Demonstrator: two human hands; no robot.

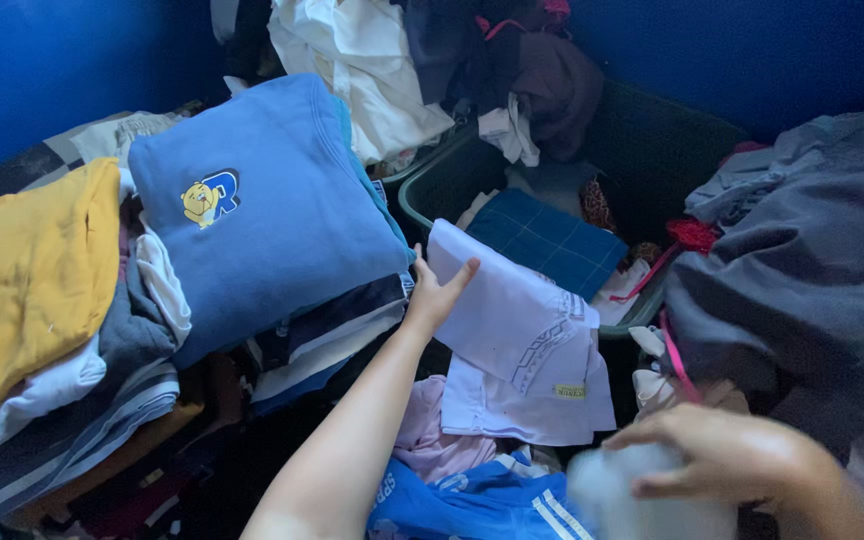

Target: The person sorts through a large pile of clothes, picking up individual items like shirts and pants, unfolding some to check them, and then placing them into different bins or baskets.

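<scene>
My left hand (436, 292) reaches forward and grips the upper left edge of a pale lilac folded garment (527, 340) that hangs over the rim of a dark laundry basket (422, 200). My right hand (727, 455) is low at the right, its fingers closed over a blurred white piece of cloth (642, 500). A folded blue sweatshirt with a cartoon patch (262, 210) tops a stack just left of my left hand.
A yellow shirt (27, 270) lies on a stack of folded clothes at the left. A grey heap of fabric (802, 270) fills the right. Loose white and dark clothes (382, 70) are piled at the back. A blue striped garment (472, 500) lies below. Blue walls stand behind.
</scene>
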